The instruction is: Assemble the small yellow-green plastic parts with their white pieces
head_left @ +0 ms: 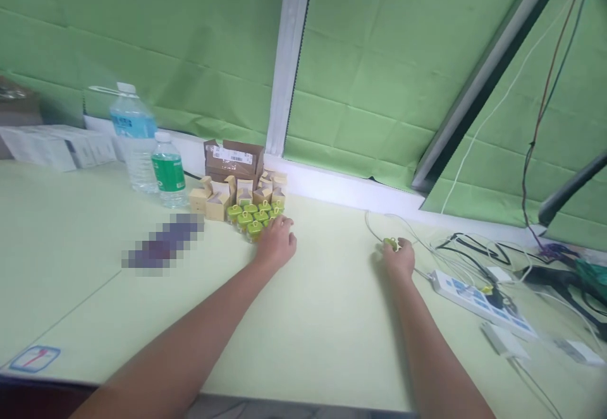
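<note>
Green-lidded jars (256, 228) sit packed on the pale desk (327, 318), well left of the power strip (481, 305) and in front of small open cartons (218, 208). A nudge from the left hand (276, 243) at the cluster's right edge could topple the outer ones; I can't tell whether its grip holds anything. The right hand (400, 258) has its grip clamped on a small green piece (391, 242); snagging the white cable (422, 273) might jolt it loose.

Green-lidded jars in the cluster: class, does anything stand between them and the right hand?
Yes: the left hand is at the edge of the green-lidded jars nearest the right hand, and a thin pale cable lies just beside the right hand.
</note>
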Demonstrator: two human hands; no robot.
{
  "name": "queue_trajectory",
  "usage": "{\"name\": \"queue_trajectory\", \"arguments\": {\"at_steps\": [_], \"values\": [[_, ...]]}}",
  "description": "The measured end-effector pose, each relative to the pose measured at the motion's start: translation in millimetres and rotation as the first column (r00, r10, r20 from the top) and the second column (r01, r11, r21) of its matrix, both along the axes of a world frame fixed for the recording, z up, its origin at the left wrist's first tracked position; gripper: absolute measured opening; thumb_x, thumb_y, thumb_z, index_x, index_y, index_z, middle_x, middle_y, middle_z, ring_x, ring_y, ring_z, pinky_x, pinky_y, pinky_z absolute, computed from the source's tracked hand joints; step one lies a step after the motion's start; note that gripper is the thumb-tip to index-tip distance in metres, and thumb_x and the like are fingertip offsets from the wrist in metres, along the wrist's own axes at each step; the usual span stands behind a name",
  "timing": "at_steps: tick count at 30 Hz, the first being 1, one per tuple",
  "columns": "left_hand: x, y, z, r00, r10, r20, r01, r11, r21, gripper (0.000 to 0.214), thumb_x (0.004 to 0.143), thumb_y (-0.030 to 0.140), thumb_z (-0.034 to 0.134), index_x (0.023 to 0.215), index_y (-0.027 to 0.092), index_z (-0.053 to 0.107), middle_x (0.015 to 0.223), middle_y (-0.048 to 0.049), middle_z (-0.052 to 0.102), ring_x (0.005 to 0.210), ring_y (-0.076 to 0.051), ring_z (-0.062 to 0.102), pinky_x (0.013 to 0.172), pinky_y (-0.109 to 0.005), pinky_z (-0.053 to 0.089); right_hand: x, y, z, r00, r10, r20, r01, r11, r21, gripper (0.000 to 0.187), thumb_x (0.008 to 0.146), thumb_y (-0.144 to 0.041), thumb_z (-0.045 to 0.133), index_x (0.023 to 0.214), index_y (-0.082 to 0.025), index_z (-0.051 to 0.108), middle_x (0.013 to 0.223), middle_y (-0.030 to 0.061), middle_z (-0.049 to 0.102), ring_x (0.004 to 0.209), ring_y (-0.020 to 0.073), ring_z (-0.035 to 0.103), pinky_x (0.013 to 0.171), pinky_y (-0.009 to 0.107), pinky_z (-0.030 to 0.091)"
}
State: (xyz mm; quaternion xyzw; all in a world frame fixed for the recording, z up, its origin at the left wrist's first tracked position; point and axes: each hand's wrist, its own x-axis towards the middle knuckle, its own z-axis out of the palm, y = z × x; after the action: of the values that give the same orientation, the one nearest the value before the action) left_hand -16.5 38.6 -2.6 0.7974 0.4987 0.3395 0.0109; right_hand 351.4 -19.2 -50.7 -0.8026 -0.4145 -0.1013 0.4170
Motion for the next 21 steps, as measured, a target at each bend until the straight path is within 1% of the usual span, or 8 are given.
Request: {"name": "queue_trajectory", "arguments": {"at_steps": [3,5,7,9,13,15,18,21], "values": [[-12.5,7.6,12.7,0.979,0.2,-0.03,-0.2,0.979,-0.021,0.042,0.087,0.014,0.046,0.129,0.013,0.05,0.131,-0.0194,0.054,0.119,-0.032,0.052,0.098,-0.042,0.043,-6.2,-4.4,7.5,0.991,-0.125,-0.039,0.127,0.988,0.085,0.045,0.08,-0.044,0.044,0.116,-0.019,0.054,0.109,0.0143,0.062,0.101,0.0299,0.059,0.082,0.041,0.047],[-19.9,10.4,18.8,0.965,0.24,-0.105,-0.252,0.96,-0.123,0.044,0.085,0.007,0.044,0.128,0.01,0.05,0.119,-0.0201,0.06,0.109,-0.031,0.059,0.09,-0.039,0.046,-19.2,-5.0,14.0,0.994,-0.109,-0.012,0.109,0.986,0.13,0.041,0.081,-0.04,0.045,0.114,-0.019,0.057,0.11,0.015,0.062,0.103,0.0288,0.058,0.086,0.04,0.046],[-25.3,11.4,22.7,0.962,0.213,-0.168,-0.244,0.951,-0.191,0.041,0.082,0.001,0.041,0.12,0.01,0.055,0.109,-0.0186,0.065,0.101,-0.029,0.063,0.085,-0.037,0.048,-39.8,-4.2,19.7,1.0,-0.022,0.008,0.02,0.985,0.172,0.041,0.08,-0.035,0.047,0.115,-0.016,0.059,0.11,0.0156,0.062,0.102,0.028,0.059,0.089,0.04,0.045],[-28.0,11.0,25.3,0.962,0.187,-0.198,-0.227,0.952,-0.204,0.038,0.082,0.0,0.04,0.114,0.01,0.058,0.106,-0.0186,0.066,0.099,-0.028,0.064,0.082,-0.036,0.048,-65.9,-3.2,23.2,0.991,0.134,0.007,-0.133,0.974,0.184,0.04,0.081,-0.034,0.048,0.114,-0.014,0.059,0.11,0.0148,0.064,0.1,0.0271,0.061,0.088,0.039,0.047],[-29.0,10.0,26.5,0.963,0.188,-0.194,-0.221,0.962,-0.161,0.034,0.085,0.007,0.044,0.115,0.011,0.059,0.115,-0.0186,0.062,0.1,-0.027,0.064,0.083,-0.034,0.049,-113.7,0.1,22.5,0.914,0.403,0.048,-0.405,0.902,0.15,0.037,0.084,-0.032,0.048,0.114,-0.015,0.06,0.114,0.0138,0.064,0.098,0.0253,0.062,0.088,0.04,0.049],[-29.3,11.7,25.6,0.968,0.174,-0.181,-0.199,0.971,-0.132,0.03,0.088,0.014,0.045,0.113,0.012,0.06,0.117,-0.017,0.061,0.099,-0.026,0.064,0.083,-0.034,0.049,-127.4,1.7,20.6,0.873,0.482,0.076,-0.488,0.865,0.12,0.035,0.084,-0.03,0.048,0.114,-0.016,0.06,0.113,0.0131,0.064,0.098,0.0248,0.062,0.09,0.041,0.049],[-28.6,14.8,24.3,0.98,0.125,-0.155,-0.145,0.981,-0.126,0.025,0.093,0.021,0.041,0.1,0.015,0.064,0.11,-0.014,0.064,0.096,-0.025,0.064,0.081,-0.034,0.049,-139.1,1.5,20.0,0.822,0.564,0.077,-0.569,0.819,0.075,0.031,0.085,-0.028,0.049,0.111,-0.017,0.062,0.11,0.0123,0.065,0.094,0.0244,0.062,0.088,0.042,0.05],[-20.3,10.9,22.9,0.998,0.011,-0.062,-0.018,0.993,-0.113,0.026,0.095,0.021,0.039,0.091,0.016,0.065,0.099,-0.011,0.067,0.092,-0.024,0.063,0.081,-0.034,0.047,-151.7,-3.6,25.5,0.763,0.646,0.018,-0.646,0.761,0.062,0.032,0.087,-0.031,0.052,0.114,-0.018,0.062,0.11,0.0119,0.066,0.091,0.0229,0.063,0.085,0.04,0.051]]}}
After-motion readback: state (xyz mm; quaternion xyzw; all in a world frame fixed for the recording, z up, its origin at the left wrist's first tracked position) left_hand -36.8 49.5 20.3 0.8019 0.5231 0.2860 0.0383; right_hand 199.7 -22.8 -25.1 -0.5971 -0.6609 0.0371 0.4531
